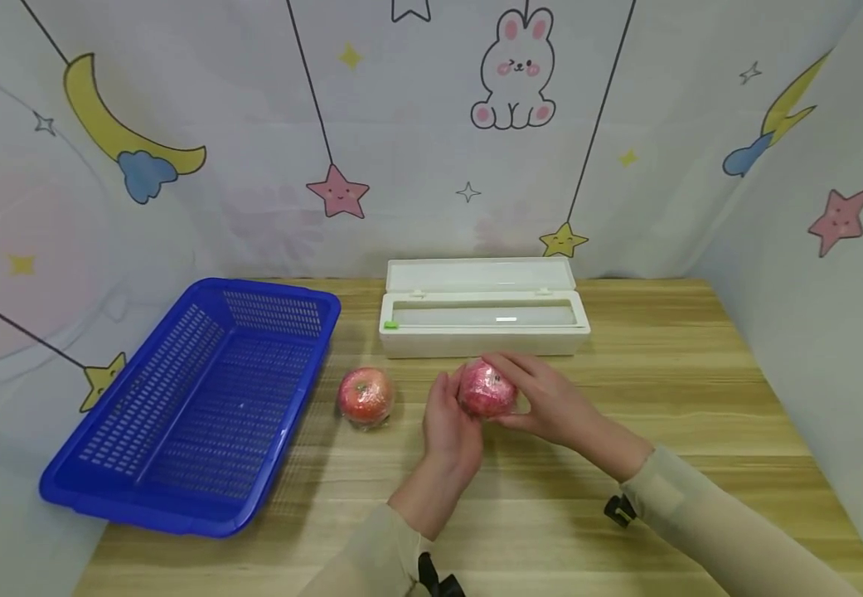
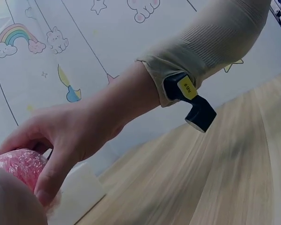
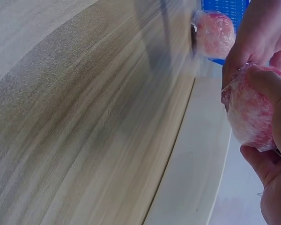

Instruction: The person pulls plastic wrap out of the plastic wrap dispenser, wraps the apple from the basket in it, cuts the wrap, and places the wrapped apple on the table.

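Observation:
In the head view, an apple in clear film (image 1: 487, 390) is held above the wooden table. My right hand (image 1: 550, 405) grips it from the right, fingers over the top and thumb below, as the right wrist view also shows on the wrapped apple (image 3: 250, 115). My left hand (image 1: 452, 431) lies against its left side, palm towards it and thumb standing away; its far fingers are partly hidden behind the fruit. Another film-wrapped apple (image 1: 366, 396) sits on the table to the left of my hands. Behind them stands a long white cling-film box (image 1: 483, 344), lid raised.
A blue perforated plastic basket (image 1: 282, 468) occupies the left side of the wooden table (image 1: 700, 398). The white box has a green slider (image 1: 391, 325) at its left front. A patterned cloth (image 1: 416, 141) hangs behind the table and along its sides.

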The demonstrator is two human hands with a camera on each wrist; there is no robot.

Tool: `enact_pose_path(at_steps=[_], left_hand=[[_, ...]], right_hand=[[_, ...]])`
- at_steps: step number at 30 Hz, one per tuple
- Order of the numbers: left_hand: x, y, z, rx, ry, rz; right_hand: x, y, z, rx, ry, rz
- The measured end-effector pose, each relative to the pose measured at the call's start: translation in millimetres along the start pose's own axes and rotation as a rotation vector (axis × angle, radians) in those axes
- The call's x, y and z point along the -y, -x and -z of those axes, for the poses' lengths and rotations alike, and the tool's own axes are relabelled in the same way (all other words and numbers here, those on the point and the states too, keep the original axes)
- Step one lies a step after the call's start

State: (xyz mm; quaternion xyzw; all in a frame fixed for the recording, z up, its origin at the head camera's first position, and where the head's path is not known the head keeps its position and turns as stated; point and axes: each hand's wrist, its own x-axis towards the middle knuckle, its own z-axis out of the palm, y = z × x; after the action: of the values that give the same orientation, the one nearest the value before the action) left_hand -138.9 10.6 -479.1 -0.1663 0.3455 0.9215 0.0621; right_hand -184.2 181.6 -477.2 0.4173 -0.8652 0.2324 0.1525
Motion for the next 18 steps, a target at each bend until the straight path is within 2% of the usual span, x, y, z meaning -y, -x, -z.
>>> enact_pose_path(at_steps=[8, 15, 18], left_hand=[[-0.3, -4.7, 5.2, -0.013, -0.031, 0.003], [-1.8, -5.7, 9.5, -0.033, -0.045, 0.031], [-2.4, -6.1, 15.2, 0.001, -0.108, 0.036]], right_hand=[[2, 1.3, 0, 0.023, -0.013, 0.01], [7, 2.5, -5, 0.034, -0.027, 0.015], [8, 3.7, -6, 0.037, -0.049, 0.01]])
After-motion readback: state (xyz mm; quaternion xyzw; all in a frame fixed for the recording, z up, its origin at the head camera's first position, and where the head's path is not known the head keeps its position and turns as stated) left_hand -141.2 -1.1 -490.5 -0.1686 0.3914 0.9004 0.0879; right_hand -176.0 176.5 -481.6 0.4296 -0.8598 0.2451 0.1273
